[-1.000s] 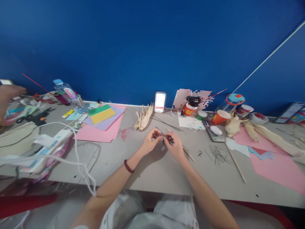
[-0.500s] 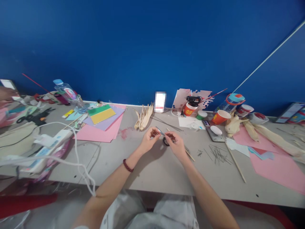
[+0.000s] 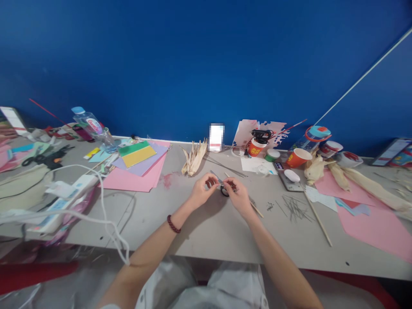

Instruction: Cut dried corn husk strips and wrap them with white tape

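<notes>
Near the middle of the grey table (image 3: 206,236), my left hand (image 3: 203,189) is pinched closed; whatever thin thing lies between its fingertips is too small to name. My right hand (image 3: 236,191) is closed beside it, its fingers on scissors (image 3: 224,191), whose blades point up and left between the hands and whose dark handle loop shows under the fingers. The fingertips of both hands are a little apart. Dried corn husks (image 3: 194,159) lie just beyond my left hand. Dark thin wires (image 3: 296,209) and a wooden stick (image 3: 256,209) lie right of my right hand.
A power strip (image 3: 66,204) with white cables and pink paper (image 3: 131,178) lie left. Orange cups (image 3: 298,158), a phone with a white case on it (image 3: 291,176) and more husks (image 3: 337,176) are right. A blue wall (image 3: 206,64) stands behind. Another person's hand (image 3: 6,131) shows far left.
My left fingertips have drawn slightly away from the blades and my right fingers have shifted a little. At far left, the other person's hand has moved lower, uncovering more of a phone.
</notes>
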Tool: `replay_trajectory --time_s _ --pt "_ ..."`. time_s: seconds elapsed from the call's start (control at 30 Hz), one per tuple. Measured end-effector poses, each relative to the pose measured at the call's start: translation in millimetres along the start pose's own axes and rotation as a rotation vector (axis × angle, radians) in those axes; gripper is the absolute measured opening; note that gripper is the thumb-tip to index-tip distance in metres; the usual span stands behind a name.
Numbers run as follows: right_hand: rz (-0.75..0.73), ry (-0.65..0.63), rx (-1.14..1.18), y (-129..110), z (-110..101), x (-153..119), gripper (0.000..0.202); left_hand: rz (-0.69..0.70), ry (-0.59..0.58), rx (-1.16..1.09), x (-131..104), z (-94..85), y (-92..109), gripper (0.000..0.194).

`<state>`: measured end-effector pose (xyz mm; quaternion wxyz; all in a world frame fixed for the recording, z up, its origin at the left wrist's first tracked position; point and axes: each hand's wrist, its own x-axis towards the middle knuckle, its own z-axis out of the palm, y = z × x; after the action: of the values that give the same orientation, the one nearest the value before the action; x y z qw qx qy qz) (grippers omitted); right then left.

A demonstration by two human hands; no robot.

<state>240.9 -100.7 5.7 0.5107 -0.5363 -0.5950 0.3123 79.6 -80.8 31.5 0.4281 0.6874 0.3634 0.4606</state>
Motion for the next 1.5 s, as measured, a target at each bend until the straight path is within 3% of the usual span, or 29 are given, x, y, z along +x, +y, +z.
replay_trajectory --time_s 0.33,0.77,1.03,1.2,1.33,1.4,1.5 --pt "0.02 -0.007 0.017 3.5 1.8 -0.3 0.023 -0.011 -0.004 0.056 -0.8 0.4 0.1 0.005" --pt "0.009 0.044 -0.004 -1.0 2.2 -0.7 0.025 -0.149 0.122 -0.262 6.4 1.3 -14.8 0.019" --pt "0.189 0.053 0.117 -24.2 -12.1 4.5 0.031 -0.155 0.209 -0.188 10.2 3.0 -39.0 0.013" --pt "0.171 -0.067 0.024 -26.7 -36.2 39.4 0.027 -0.125 0.188 0.023 6.9 3.2 -43.2 0.006" --pt "0.092 0.025 -0.348 -3.5 -48.0 87.8 0.017 -0.137 0.172 0.064 7.4 3.1 -44.8 0.007" --pt "0.158 -0.02 -0.361 4.4 -44.5 103.3 0.018 -0.14 0.185 0.054 8.8 2.7 -45.5 0.007" --pt "0.289 -0.348 -0.147 4.9 -29.1 107.1 0.028 -0.14 0.217 0.046 10.7 1.8 -46.3 0.008"
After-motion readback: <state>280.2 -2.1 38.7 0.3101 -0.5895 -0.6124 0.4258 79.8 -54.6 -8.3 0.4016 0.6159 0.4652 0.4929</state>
